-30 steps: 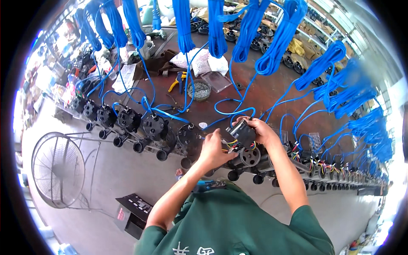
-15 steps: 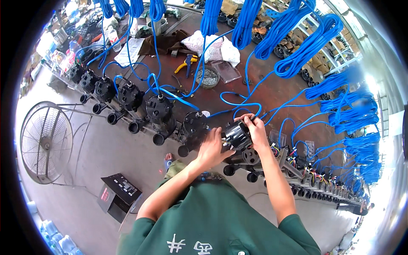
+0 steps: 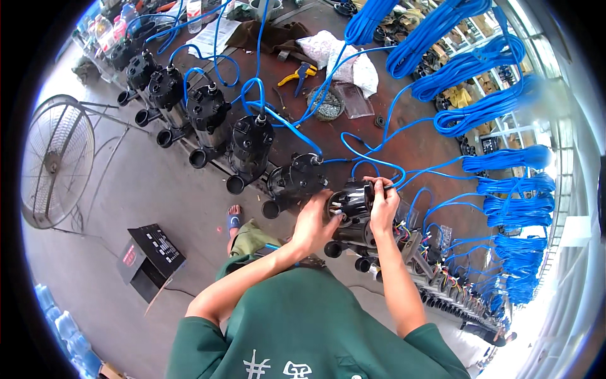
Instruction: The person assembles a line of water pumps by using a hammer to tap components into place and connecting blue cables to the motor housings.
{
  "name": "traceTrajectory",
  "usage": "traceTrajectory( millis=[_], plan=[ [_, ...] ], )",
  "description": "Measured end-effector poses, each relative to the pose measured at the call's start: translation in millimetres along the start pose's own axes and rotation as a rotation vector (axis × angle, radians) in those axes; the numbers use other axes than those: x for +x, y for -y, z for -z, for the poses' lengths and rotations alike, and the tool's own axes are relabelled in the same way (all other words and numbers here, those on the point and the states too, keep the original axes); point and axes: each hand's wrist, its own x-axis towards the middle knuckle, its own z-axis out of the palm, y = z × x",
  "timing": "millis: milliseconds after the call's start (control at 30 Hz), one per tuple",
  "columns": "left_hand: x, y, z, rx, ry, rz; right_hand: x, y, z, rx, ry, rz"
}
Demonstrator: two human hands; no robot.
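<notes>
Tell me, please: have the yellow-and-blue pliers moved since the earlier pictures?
No. Against the round bowl, the pliers lie in the same place, up and left of it; only the view shifted.

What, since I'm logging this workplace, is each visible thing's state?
Black cap: tilted, open end leftward.
Left hand: at the cap's open end.
Right hand: gripping the cap.
Black cylinders: upright.
Yellow-and-blue pliers: lying flat.
Bowl: uncovered, grey bits inside.
Blue cable bundles: looped.
Box: open.
Fan: standing; spinning unclear.
</notes>
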Motion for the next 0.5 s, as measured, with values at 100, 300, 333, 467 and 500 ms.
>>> traceTrajectory(
  millis=[100,300,333,467,500],
  plan=[
    [-0.6,5.7,-9.4,0.056,-0.091,-0.023,-9.0,12.5,-8.2,-0.170,-0.052,0.123],
    [-2.6,9.0,-15.1,0.155,-0.140,-0.019,-22.1,22.0,-8.6,-0.226,-0.035,0.169],
    [-3.7,9.7,-14.7,0.181,-0.136,-0.025,-22.1,19.4,-5.3,-0.243,-0.035,0.181],
    [-5.7,11.1,-13.8,0.514,-0.109,-0.224,-23.2,9.4,-2.4,-0.162,-0.027,0.181],
    [-3.6,8.9,-12.1,0.532,-0.081,-0.206,-24.3,7.3,-2.3,-0.142,-0.022,0.164]
  ],
)
